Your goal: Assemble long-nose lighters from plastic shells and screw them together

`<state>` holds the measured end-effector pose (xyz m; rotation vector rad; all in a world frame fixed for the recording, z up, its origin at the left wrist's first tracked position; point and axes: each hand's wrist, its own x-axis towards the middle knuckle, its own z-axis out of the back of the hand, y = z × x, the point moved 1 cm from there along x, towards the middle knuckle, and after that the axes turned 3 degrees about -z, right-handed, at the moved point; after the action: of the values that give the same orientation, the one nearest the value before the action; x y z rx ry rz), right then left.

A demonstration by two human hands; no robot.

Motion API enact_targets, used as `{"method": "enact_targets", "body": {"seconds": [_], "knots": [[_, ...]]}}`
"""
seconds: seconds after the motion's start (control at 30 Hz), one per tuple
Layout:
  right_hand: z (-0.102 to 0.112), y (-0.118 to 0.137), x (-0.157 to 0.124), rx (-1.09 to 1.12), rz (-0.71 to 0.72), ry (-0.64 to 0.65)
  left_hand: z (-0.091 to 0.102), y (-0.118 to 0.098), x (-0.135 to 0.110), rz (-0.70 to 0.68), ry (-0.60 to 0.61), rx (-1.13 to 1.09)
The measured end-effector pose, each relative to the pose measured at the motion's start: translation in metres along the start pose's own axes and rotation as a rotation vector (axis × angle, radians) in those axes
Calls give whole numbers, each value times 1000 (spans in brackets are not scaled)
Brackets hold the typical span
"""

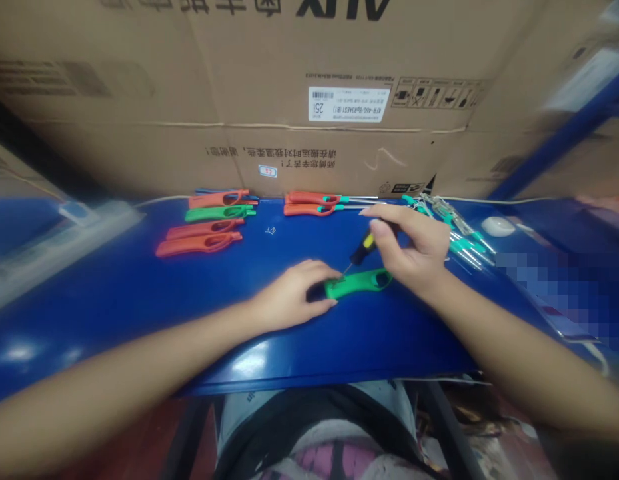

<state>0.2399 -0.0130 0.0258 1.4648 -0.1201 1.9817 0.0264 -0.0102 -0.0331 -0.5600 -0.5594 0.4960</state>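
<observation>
My right hand (412,243) is closed round a black and yellow screwdriver (364,248). The screwdriver slants down to the left, and its thin shaft reaches the left part of a green lighter handle (358,284). That handle lies on the blue table, with its trigger opening towards the right. My left hand (296,297) grips its left end between thumb and fingers. Whether the screwdriver's tip sits in a screw or a slot is too small to tell.
Several red and green lighter handles (204,245) lie in a row at left. Red lighters with metal rods (314,208) lie at the back. Green-ended metal rods (466,250) are piled at right near a white round object (498,227). A cardboard wall (269,80) stands behind the blue table (139,313).
</observation>
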Motion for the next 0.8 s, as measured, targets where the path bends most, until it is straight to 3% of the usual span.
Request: {"method": "enact_targets", "body": {"seconds": [0.07, 0.2, 0.27, 0.37, 0.43, 0.6, 0.73, 0.8], "knots": [[0, 2, -1, 10, 19, 69, 0, 0, 0, -3, -3, -4], [-1, 6, -2, 178, -130, 255, -1, 1, -1, -10, 4, -2], [1, 8, -1, 131, -54, 213, 0, 1, -1, -13, 2, 5], [6, 13, 0, -63, 209, 120, 0, 0, -1, -27, -2, 20], [7, 17, -1, -73, 299, 116, 1, 0, -1, -31, 0, 24], [2, 23, -3, 149, 210, 216, 0, 1, -1, -18, -2, 26], [1, 23, -4, 5, 294, 102, 0, 1, -1, -13, -3, 22], [1, 24, -4, -14, 296, 120, 0, 1, -1, -7, 0, 21]]}}
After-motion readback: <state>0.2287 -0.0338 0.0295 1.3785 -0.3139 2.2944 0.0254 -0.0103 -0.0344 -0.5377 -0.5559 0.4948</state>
